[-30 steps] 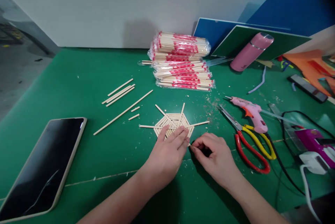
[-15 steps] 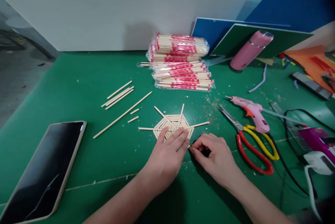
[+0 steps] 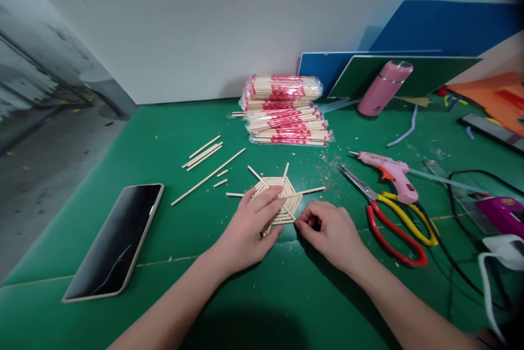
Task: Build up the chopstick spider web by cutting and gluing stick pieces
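Note:
A hexagonal chopstick frame [image 3: 292, 191], made of nested rings of pale wooden sticks with several spokes poking out, lies flat on the green table. My left hand [image 3: 249, 227] rests over its left and lower part, fingers stretched across the top and thumb apart at the near edge; it hides that part. My right hand [image 3: 327, 230] is closed in a pinch at the lower right corner, thumb and index finger on the tip of a wooden stick [image 3: 290, 213]. To the right lie scissor-like pliers [image 3: 370, 191] with red and yellow handles and a pink glue gun [image 3: 395, 172].
Loose sticks [image 3: 202, 153] and one longer stick [image 3: 208, 176] lie at the left, above a phone [image 3: 117, 241]. Plastic-wrapped chopstick bundles [image 3: 286, 115] stand at the back. A pink bottle [image 3: 385, 88] leans by upright boards [image 3: 344, 79]. Cables and a white plug [image 3: 505, 251] occupy the right.
My left hand has shifted left on the frame, its thumb now spread away from the fingers. My right hand still pinches at the corner. The camera view has tilted and moved slightly.

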Demonstrator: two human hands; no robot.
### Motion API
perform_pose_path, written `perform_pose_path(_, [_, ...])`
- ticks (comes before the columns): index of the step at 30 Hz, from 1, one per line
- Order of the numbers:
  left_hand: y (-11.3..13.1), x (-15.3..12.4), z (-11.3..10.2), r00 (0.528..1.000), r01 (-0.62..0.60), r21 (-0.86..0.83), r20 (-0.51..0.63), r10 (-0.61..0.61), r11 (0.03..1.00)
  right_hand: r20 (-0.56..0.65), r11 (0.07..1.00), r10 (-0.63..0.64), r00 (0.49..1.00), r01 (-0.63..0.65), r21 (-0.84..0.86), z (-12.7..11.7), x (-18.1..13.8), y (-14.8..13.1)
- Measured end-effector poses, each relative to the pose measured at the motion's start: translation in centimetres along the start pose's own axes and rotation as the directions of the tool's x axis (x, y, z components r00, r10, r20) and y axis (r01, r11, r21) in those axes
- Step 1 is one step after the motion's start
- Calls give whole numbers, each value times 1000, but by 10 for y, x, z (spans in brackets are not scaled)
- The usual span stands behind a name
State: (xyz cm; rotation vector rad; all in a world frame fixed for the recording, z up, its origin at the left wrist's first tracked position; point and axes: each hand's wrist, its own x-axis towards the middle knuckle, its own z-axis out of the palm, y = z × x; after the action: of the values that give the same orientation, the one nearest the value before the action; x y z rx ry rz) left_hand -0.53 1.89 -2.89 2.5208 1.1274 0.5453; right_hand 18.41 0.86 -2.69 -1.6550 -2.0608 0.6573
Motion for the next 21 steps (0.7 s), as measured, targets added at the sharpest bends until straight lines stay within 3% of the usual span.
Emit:
perform_pose_path(7, [5,-4,-2,999,32,149,11,-34,988,-27,1000,1,1000,-1,-1,2,-2,-1])
perform_pose_path(13, [5,4,4,996,-28,270,-73,50,962,-38,1000,28,999,-28,-2,2,-3,-2])
perform_pose_path(21, [0,3,10,984,-61,211,-152,95,975,-4,998,66,998,-66,4,3,-1,-1])
